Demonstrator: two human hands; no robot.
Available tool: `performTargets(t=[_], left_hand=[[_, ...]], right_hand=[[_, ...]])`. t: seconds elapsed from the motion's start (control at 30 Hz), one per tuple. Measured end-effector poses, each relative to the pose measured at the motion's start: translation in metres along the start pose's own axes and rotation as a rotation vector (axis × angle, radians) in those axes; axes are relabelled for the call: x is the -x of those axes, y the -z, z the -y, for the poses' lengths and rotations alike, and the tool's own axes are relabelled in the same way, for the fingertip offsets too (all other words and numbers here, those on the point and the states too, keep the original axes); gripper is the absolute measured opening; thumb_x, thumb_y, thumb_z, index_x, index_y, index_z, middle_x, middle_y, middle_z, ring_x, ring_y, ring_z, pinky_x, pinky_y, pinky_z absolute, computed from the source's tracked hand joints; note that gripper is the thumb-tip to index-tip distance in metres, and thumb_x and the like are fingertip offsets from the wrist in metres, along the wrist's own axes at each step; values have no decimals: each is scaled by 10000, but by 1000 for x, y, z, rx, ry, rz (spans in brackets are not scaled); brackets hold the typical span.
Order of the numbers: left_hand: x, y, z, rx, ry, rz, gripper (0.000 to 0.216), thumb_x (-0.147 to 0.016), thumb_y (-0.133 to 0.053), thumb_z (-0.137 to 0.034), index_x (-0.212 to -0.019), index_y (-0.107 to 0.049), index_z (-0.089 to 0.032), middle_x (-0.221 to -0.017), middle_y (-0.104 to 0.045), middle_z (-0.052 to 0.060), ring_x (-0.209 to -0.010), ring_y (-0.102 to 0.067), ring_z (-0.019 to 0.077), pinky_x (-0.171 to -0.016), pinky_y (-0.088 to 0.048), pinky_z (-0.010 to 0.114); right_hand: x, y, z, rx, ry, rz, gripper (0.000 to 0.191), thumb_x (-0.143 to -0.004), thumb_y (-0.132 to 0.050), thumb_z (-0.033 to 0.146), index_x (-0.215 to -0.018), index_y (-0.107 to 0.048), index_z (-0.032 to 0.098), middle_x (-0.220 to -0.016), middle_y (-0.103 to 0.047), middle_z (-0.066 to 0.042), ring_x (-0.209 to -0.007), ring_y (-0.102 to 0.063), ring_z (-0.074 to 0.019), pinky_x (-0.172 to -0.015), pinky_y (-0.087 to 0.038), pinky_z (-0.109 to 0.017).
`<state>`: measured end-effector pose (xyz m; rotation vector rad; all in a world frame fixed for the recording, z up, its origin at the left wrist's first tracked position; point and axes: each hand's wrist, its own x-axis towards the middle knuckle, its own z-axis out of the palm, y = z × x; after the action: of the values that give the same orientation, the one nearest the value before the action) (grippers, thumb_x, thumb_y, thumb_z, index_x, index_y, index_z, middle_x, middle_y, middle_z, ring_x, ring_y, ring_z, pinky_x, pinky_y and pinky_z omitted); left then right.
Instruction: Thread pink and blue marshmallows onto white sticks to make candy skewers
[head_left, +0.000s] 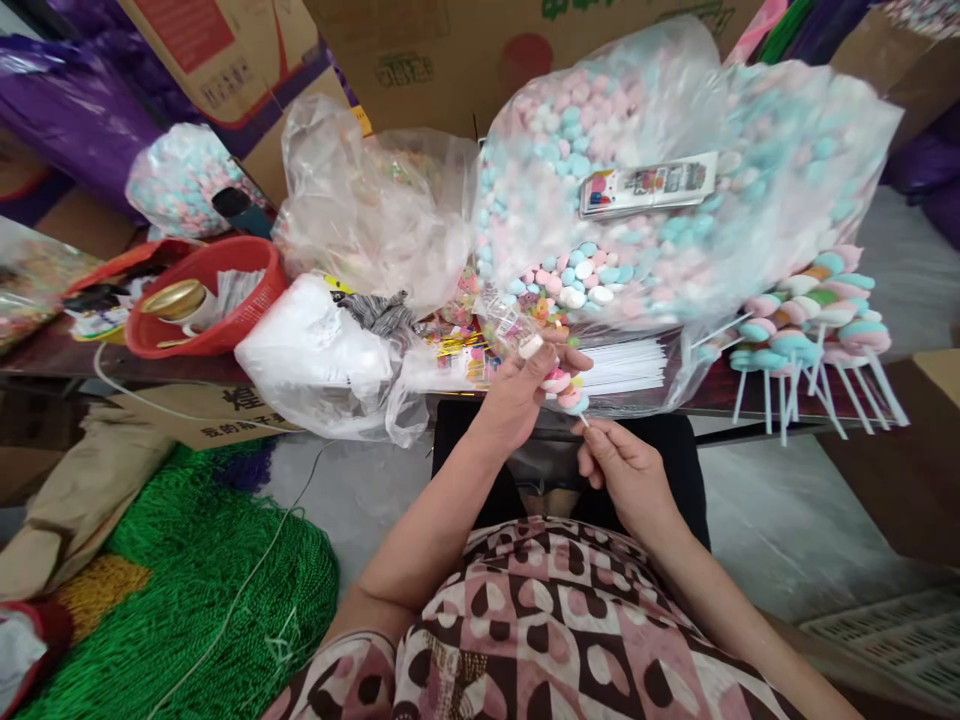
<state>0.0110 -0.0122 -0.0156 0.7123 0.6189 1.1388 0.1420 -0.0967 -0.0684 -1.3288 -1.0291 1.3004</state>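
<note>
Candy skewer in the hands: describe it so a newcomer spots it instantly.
Find the big bag of pastel marshmallows, then look below it to the left hand and right hand. The candy skewer runs between them, blue piece nearest its bare stick. Unlike the skewers bunched at right, it is held.

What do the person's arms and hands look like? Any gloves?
No gloves: the left hand and right hand are bare, and so are the forearms, with no watch showing. The left sleeve is short, with brown, pink and cream checks and rounded shapes.
</note>
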Motion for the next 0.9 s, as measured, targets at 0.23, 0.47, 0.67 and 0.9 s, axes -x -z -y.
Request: performTargets(t=[0.23,0.47,0.67,0.9], left_hand=[[0,-5,-14,63,-78,-30,453,-706,-752,-545,-993,-638,-214,-811,-695,20,-839,-691,182,-612,-502,239],[-2,-19,5,31,-68,-111,339,-728,-752,-484,-761,-602,-181,-621,-597,-6,-630,-634,127,-407,-310,174],[10,-13,17,3,10,-37,348,-767,-718,-501,-784,-622,-167,-709,-652,16,-579,-576,83,-571,-465,220],[7,-5,-11,62,-68,-46,443,-690,-771,-520,-1006,-643,-237,-944,-721,42,-931,-691,207,-819,-528,336]], right_hand=[[-2,-1,0,-89,-32,-26,239,-809,-669,401,-900,-719,185,-541,-565,38,-437,-439,-78,-437,-317,-218],[4,-1,2,49,26,-49,286,-858,-603,444,-926,-712,188,-491,-483,55,-433,-400,-88,-430,-294,-229],[2,0,3,-179,-90,34,292,-830,-650,475,-858,-657,185,-453,-423,74,-403,-302,-69,-421,-184,-224],[6,9,1,-301,-251,320,308,-867,-621,465,-878,-644,158,-397,-390,89,-370,-205,-49,-414,-130,-216]])
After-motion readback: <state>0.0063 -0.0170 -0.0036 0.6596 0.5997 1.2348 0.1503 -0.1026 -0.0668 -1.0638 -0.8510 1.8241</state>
